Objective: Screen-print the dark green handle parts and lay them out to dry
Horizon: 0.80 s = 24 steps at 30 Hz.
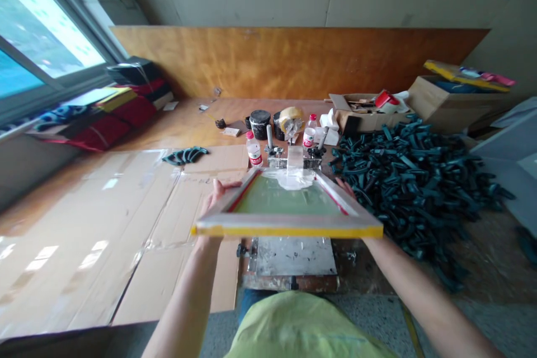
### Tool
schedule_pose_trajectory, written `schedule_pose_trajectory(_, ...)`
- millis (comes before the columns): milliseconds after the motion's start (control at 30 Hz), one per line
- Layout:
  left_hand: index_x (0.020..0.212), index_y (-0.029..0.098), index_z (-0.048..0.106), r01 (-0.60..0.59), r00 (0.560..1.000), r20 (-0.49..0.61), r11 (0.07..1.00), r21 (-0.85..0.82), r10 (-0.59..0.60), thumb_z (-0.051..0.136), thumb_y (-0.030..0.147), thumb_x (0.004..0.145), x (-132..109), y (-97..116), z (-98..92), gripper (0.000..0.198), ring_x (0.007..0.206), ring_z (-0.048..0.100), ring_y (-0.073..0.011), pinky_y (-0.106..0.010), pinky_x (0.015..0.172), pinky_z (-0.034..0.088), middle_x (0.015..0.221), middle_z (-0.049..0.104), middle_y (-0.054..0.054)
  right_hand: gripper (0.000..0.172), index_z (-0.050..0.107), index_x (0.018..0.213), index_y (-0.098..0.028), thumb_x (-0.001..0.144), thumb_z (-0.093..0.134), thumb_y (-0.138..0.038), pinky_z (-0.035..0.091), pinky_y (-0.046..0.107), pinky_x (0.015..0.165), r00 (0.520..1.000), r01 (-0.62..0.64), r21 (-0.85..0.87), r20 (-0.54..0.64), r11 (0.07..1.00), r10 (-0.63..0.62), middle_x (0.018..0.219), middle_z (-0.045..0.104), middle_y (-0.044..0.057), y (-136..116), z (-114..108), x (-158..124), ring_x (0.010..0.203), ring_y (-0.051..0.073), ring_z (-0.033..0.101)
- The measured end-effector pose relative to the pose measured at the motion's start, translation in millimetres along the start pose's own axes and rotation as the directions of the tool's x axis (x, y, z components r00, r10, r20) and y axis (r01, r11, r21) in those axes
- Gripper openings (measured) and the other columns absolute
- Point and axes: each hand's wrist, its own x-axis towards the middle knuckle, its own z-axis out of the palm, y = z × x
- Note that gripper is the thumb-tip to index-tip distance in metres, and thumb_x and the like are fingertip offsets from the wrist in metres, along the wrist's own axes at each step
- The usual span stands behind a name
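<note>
A silk-screen printing frame with a pale green mesh is tilted up above a metal base plate. Its far end meets a metal hinge clamp, and a white patch lies at that end of the mesh. My left hand grips the frame's left side, thumb and fingers showing past the edge. On the opposite side my right hand holds the frame, with only its fingertips visible beyond the rail; the rest is hidden.
Dark green curved parts form a large pile on the right. A few similar pieces lie on flat cardboard at left. Behind the clamp stand red-capped bottles, a black tub and a tape roll. Cardboard boxes sit back right.
</note>
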Motion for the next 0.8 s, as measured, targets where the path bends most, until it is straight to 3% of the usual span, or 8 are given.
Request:
schedule_pose_trajectory(100, 0.101, 0.014, 0.072, 0.266, 0.957, 0.097, 0.962, 0.069, -0.272, 0.062, 0.069, 0.073, -31.1, -42.9, -17.3, 0.063, 0.056, 0.059, -0.0156, -0.025, 0.050, 0.045, 0.070, 0.069, -0.003, 0.030, 0.069, 0.116, -0.015, 0.094, 0.053, -0.026, 0.051, 0.034, 0.094, 0.986, -0.078, 0.081, -0.138, 0.994, 0.088, 0.112, 0.072, 0.012, 5.5, -24.1, 17.4, 0.103, 0.022, 0.066)
schedule_pose_trajectory(200, 0.129, 0.015, 0.060, 0.347, 0.927, 0.125, 0.934, 0.082, -0.355, 0.072, 0.066, 0.064, -44.3, -91.2, -21.2, 0.083, 0.061, 0.062, -0.0165, -0.025, 0.055, 0.047, 0.077, 0.069, -0.003, 0.049, 0.056, 0.133, -0.017, 0.085, 0.067, -0.024, 0.045, 0.040, 0.104, 0.974, 0.094, 0.174, -0.221, 0.980, -0.054, 0.133, 0.059, 0.013, -26.1, -32.1, 44.9, 0.121, 0.026, 0.056)
schedule_pose_trajectory(267, 0.142, 0.016, 0.048, 0.325, 0.936, 0.107, 0.941, 0.096, -0.335, 0.073, 0.065, 0.064, -44.4, -117.4, -19.5, 0.096, 0.060, 0.060, -0.0156, -0.025, 0.055, 0.046, 0.073, 0.066, 0.000, 0.056, 0.054, 0.134, -0.017, 0.080, 0.071, -0.019, 0.045, 0.041, 0.103, 0.972, 0.195, 0.167, -0.165, 0.966, -0.168, 0.134, 0.056, 0.014, -51.9, -29.6, 63.0, 0.122, 0.027, 0.053)
schedule_pose_trajectory(333, 0.146, 0.015, 0.044, 0.304, 0.946, 0.083, 0.945, 0.118, -0.315, 0.072, 0.064, 0.066, -41.8, -133.7, -17.7, 0.098, 0.055, 0.055, -0.0134, -0.024, 0.052, 0.044, 0.067, 0.061, 0.003, 0.044, 0.060, 0.122, -0.017, 0.079, 0.071, -0.016, 0.049, 0.038, 0.094, 0.979, 0.204, 0.141, -0.033, 0.969, -0.201, 0.119, 0.063, 0.013, -70.5, -24.3, 76.3, 0.110, 0.026, 0.059)
schedule_pose_trajectory(433, 0.143, 0.014, 0.047, 0.309, 0.944, 0.085, 0.944, 0.116, -0.320, 0.071, 0.061, 0.068, -39.3, -141.8, -18.0, 0.091, 0.054, 0.053, -0.0124, -0.023, 0.051, 0.043, 0.066, 0.059, 0.003, 0.016, 0.067, 0.096, -0.017, 0.081, 0.066, -0.013, 0.050, 0.032, 0.078, 0.972, 0.147, 0.093, 0.170, 0.985, -0.161, 0.092, 0.070, 0.010, -81.6, -16.2, 82.1, 0.088, 0.024, 0.065)
schedule_pose_trajectory(500, 0.141, 0.014, 0.048, 0.321, 0.938, 0.098, 0.941, 0.105, -0.331, 0.070, 0.060, 0.070, -39.6, -142.0, -19.6, 0.087, 0.057, 0.056, -0.0133, -0.023, 0.053, 0.044, 0.069, 0.061, 0.002, 0.011, 0.067, 0.086, -0.018, 0.080, 0.062, -0.011, 0.048, 0.031, 0.074, 0.962, 0.158, 0.084, 0.209, 0.984, -0.173, 0.084, 0.070, 0.009, -82.3, -11.9, 74.2, 0.081, 0.023, 0.064)
schedule_pose_trajectory(600, 0.142, 0.016, 0.047, 0.336, 0.931, 0.115, 0.936, 0.104, -0.347, 0.068, 0.059, 0.073, -41.1, -141.5, -21.2, 0.084, 0.061, 0.057, -0.0137, -0.023, 0.054, 0.044, 0.073, 0.062, 0.001, 0.017, 0.067, 0.082, -0.017, 0.078, 0.057, -0.005, 0.046, 0.029, 0.074, 0.926, 0.314, 0.122, 0.182, 0.942, -0.332, 0.085, 0.070, 0.008, -78.9, -9.5, 46.1, 0.085, 0.022, 0.062)
schedule_pose_trajectory(800, 0.139, 0.014, 0.050, 0.347, 0.930, 0.085, 0.930, 0.121, -0.357, 0.068, 0.060, 0.073, -43.1, -138.3, -18.3, 0.083, 0.060, 0.056, -0.0130, -0.023, 0.054, 0.044, 0.073, 0.064, 0.001, 0.030, 0.067, 0.083, -0.020, 0.073, 0.052, 0.003, 0.042, 0.025, 0.071, 0.764, 0.566, 0.258, 0.195, 0.783, -0.616, 0.083, 0.068, 0.003, -60.4, -26.8, 6.8, 0.083, 0.018, 0.059)
